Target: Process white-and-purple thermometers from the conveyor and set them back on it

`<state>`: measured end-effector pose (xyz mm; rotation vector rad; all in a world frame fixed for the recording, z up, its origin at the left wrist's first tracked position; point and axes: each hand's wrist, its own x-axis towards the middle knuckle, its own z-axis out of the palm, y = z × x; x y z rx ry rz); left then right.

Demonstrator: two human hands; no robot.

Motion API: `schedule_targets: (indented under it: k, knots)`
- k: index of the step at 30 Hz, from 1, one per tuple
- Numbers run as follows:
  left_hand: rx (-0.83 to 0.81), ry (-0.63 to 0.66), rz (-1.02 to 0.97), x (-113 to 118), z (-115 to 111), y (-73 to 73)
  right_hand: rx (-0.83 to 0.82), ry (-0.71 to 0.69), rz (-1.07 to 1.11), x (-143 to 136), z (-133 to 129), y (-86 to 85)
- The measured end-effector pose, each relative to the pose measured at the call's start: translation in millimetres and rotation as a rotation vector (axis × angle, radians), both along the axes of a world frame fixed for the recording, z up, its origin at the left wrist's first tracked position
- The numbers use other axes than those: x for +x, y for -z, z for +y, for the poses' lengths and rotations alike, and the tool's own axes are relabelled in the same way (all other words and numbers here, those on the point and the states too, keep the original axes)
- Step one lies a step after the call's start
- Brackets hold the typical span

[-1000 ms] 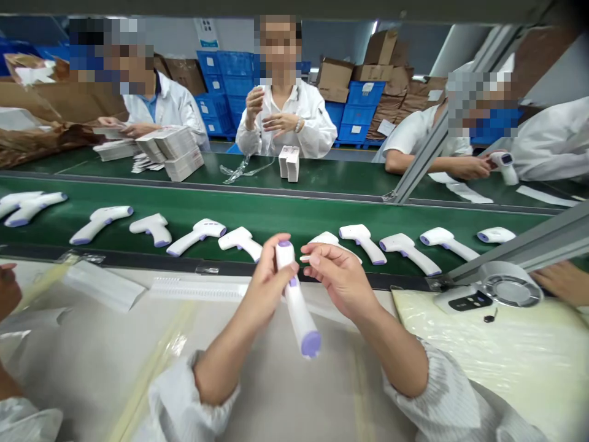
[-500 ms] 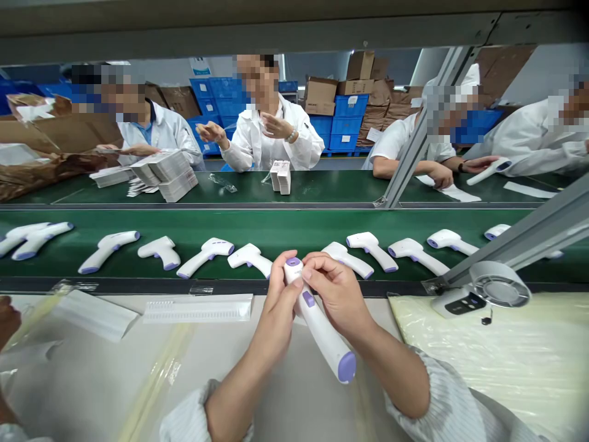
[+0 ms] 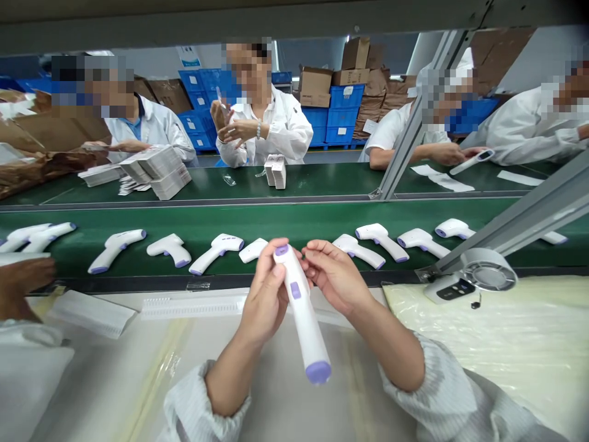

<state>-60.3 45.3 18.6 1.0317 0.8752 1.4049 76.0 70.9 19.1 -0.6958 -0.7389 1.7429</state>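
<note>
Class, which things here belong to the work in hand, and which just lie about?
Apparently in the work:
white-and-purple device, held in the left hand
similar devices on the green belt

Apparently just lying about:
small fan
cardboard boxes
blue crates

There is room to pass over the smooth grey table (image 3: 288, 402) on the near side of the white, purple-capped gun-shaped device (image 3: 304, 322), while beyond it white gun-shaped thermometers (image 3: 170, 248) line the green belt (image 3: 294, 215), and to its right a round-headed white fan (image 3: 490, 270) and slanting grey metal beam (image 3: 519, 215) obstruct.
</note>
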Motion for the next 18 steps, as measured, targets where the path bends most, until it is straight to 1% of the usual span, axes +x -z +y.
schedule_targets:
  k: [2, 3, 4, 5, 6, 7, 8, 9, 10, 12, 13, 14, 15, 17, 18]
  knots:
    - [0.161, -0.134, -0.018, 3, 19, 4.0, 0.034, -0.101, -0.094, 12, -3, -2.8]
    - [0.223, -0.207, 0.032, 4, 29, 8.7, 0.074, -0.160, -0.173, 19, -2, -2.4]
    - [0.260, -0.261, 0.125, 6, 39, 15.1, 0.122, -0.204, -0.273, 24, 0, 0.1]
    - [0.280, -0.294, 0.256, 6, 45, 23.1, 0.171, -0.212, -0.401, 29, 6, 4.9]
    - [0.292, -0.310, 0.415, 6, 48, 32.6, 0.232, -0.175, -0.578, 33, 14, 12.0]
    - [0.301, -0.303, 0.591, 6, 47, 43.0, 0.295, -0.109, -0.776, 36, 25, 20.9]
    - [0.318, -0.266, 0.772, 4, 40, 54.0, 0.369, -0.029, -1.001, 39, 37, 30.8]
    - [0.349, -0.196, 0.955, 1, 30, 64.8, 0.461, 0.037, -1.230, 40, 50, 40.8]
    - [0.392, -0.101, 1.140, -1, 17, 74.8, 0.511, 0.058, -1.338, 40, 62, 49.9]
    - [0.460, 0.096, 1.458, -6, -16, 89.1, 0.574, 0.051, -1.461, 36, 79, 62.6]
    - [0.475, 0.149, 1.565, -9, -33, 92.0, 0.585, 0.039, -1.487, 31, 82, 65.6]
    - [0.476, 0.155, 1.636, -11, -49, 91.7, 0.607, 0.037, -1.527, 24, 81, 66.3]
    - [0.480, 0.132, 1.671, -15, -67, 88.6, 0.648, 0.037, -1.568, 14, 77, 65.0]
    - [0.530, 0.064, 1.659, -24, -105, 77.6, 0.793, 0.002, -1.621, -15, 64, 58.1]
    - [0.573, 0.031, 1.637, -31, -128, 72.5, 0.893, -0.047, -1.624, -33, 55, 53.7]
